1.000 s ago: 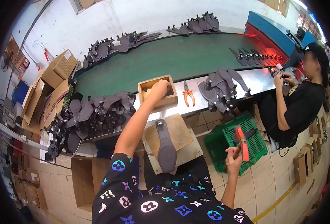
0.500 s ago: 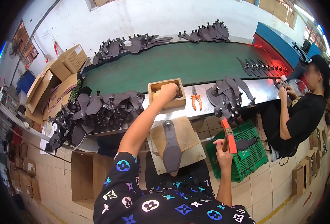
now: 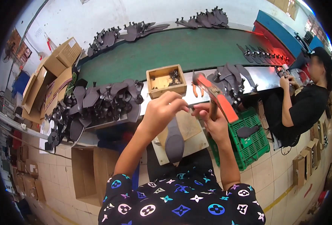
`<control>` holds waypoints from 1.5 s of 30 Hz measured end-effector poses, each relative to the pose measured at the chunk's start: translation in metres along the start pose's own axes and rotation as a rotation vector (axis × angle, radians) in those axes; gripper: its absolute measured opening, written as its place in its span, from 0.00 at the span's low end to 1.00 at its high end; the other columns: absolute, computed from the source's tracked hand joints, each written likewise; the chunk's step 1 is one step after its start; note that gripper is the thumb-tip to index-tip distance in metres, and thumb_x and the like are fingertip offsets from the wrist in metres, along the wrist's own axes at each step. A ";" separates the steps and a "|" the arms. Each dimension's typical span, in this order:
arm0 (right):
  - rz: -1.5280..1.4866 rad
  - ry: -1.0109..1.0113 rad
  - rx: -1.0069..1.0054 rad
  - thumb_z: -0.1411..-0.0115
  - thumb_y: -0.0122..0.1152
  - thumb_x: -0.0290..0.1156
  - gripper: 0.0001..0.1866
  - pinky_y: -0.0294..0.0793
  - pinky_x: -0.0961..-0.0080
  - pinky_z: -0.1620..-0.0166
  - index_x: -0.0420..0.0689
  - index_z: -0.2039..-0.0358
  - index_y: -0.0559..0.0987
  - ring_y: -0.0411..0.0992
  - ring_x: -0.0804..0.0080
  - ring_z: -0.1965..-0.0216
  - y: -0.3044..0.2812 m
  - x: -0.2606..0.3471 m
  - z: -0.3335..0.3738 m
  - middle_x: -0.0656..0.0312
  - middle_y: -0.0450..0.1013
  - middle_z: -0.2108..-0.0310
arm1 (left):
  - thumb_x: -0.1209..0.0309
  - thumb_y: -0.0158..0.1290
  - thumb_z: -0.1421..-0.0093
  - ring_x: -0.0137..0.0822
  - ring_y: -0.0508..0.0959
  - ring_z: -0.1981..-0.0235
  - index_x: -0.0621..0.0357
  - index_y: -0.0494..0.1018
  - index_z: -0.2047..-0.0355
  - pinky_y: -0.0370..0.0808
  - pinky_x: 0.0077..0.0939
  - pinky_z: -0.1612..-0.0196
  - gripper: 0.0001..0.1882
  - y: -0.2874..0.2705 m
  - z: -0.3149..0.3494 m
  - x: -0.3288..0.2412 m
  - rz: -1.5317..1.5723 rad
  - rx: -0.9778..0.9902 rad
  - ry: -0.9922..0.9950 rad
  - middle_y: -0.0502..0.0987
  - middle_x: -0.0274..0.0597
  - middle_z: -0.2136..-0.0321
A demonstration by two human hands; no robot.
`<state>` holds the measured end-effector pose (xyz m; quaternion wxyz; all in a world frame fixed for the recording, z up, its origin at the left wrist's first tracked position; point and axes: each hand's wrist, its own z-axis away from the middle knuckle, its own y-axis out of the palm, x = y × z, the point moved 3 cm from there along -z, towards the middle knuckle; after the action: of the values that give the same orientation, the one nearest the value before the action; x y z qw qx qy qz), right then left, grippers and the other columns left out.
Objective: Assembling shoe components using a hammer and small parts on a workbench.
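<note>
Head view: R hand (image 3: 216,125) grips hammer (image 3: 226,107), just right of ctr.; L hand (image 3: 162,112) nr ctr., fingers bent, tips nr R hand's, can't tell if holding anything. Dark shoe sole (image 3: 174,145) on pale board (image 3: 193,146), lower ctr., upper end hidden behind hands. Wooden box (image 3: 168,92) w/ small dark bits (image 3: 174,77) on desk (image 3: 188,80), upper ctr.

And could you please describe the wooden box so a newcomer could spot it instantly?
Find the green surface, then the metal ledge along its near side. There, between heaped dark soles and orange-handled pliers, sits the wooden box. Unlike them, it is pale, open-topped and holds dark pieces.
</note>
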<state>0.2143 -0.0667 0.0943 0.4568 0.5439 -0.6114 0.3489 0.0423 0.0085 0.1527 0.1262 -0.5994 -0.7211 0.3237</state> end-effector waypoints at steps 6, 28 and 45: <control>-0.024 0.155 0.054 0.41 0.69 0.32 0.12 0.55 0.87 0.79 0.39 0.62 0.80 0.62 0.89 0.81 0.022 -0.006 -0.012 0.73 0.71 0.77 | 0.75 0.57 0.55 0.34 0.76 0.72 0.54 0.75 0.74 0.75 0.27 0.72 0.06 -0.014 0.020 -0.009 -0.101 0.058 0.011 0.72 0.33 0.75; 0.553 -0.096 0.425 0.43 0.64 0.30 0.12 0.72 0.62 0.59 0.42 0.58 0.78 0.73 0.46 0.62 0.039 -0.102 -0.054 0.50 0.74 0.64 | 0.71 0.66 0.50 0.47 0.81 0.71 0.63 0.79 0.65 0.76 0.36 0.64 0.14 0.067 0.118 0.075 0.274 -0.050 -0.638 0.81 0.51 0.71; 0.490 -0.053 0.049 0.33 0.55 0.30 0.09 0.70 0.65 0.70 0.36 0.59 0.73 0.71 0.54 0.76 0.039 0.005 0.027 0.48 0.71 0.76 | 0.77 0.59 0.45 0.19 0.78 0.70 0.63 0.82 0.56 0.76 0.15 0.65 0.15 0.072 0.133 0.081 0.802 -0.011 -0.941 0.84 0.34 0.69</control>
<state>0.1715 -0.0868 0.0927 0.3287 0.3993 -0.7282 0.4497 0.0021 0.0486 -0.0092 -0.3400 -0.6174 -0.4199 0.5718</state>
